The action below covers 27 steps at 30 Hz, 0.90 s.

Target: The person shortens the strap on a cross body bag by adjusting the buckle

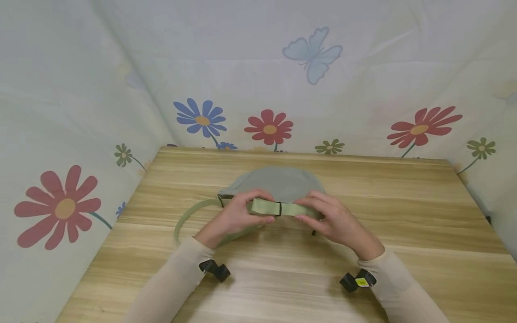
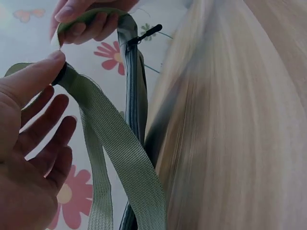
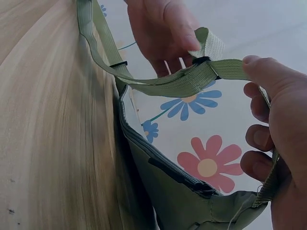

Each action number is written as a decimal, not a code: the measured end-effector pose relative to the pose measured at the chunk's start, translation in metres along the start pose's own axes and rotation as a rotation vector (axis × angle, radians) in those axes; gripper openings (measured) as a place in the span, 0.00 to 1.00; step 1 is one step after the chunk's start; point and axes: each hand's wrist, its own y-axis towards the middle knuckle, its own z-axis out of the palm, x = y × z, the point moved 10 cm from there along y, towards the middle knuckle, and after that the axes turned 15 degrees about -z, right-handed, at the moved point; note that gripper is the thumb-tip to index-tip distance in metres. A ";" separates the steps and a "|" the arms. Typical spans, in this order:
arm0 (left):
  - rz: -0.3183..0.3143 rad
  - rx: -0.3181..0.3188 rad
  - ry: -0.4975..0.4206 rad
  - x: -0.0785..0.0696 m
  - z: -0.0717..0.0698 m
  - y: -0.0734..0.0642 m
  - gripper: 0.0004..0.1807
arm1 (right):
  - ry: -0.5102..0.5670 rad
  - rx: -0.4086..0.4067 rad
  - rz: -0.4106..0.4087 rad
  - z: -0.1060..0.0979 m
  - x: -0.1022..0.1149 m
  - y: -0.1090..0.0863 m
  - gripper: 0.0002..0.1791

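Head view shows a grey-green bag resting on a wooden table, with both hands in front of its near side. Left hand is partly closed, thumb and fingers pinching a green strap in front of the bag, beside a black slider; in the left wrist view its thumb presses at the strap while the other fingers curve loosely, spread apart. Right hand grips the strap on the slider's other side, thumb on top and fingers bent round the webbing, close to one end of the bag. More of the strap loops out past the bag's left end, and a second black slider sits on it near the bag. A zipper runs along the bag's edge, its black pull sticking out. Seen from above, the hands and raised strap hide part of the bag's near side. Beyond the bag hangs a pale sheet printed with flowers.
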 end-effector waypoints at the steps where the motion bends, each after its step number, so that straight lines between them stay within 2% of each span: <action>1: 0.010 -0.009 -0.014 -0.001 0.000 0.000 0.21 | 0.004 -0.001 0.000 0.000 0.000 0.000 0.15; 5: 0.027 -0.032 -0.052 -0.003 0.000 0.000 0.20 | 0.019 -0.002 0.007 0.001 0.000 0.000 0.23; 13: 0.040 -0.032 -0.141 -0.005 0.001 -0.003 0.27 | 0.006 -0.015 -0.004 0.002 0.002 0.002 0.24; 21: 0.065 -0.011 -0.102 -0.005 0.006 0.001 0.24 | -0.006 -0.024 -0.033 0.004 0.004 0.005 0.24; 27: 0.067 -0.012 -0.125 -0.005 0.006 0.000 0.23 | -0.011 -0.028 -0.017 0.004 0.002 0.005 0.25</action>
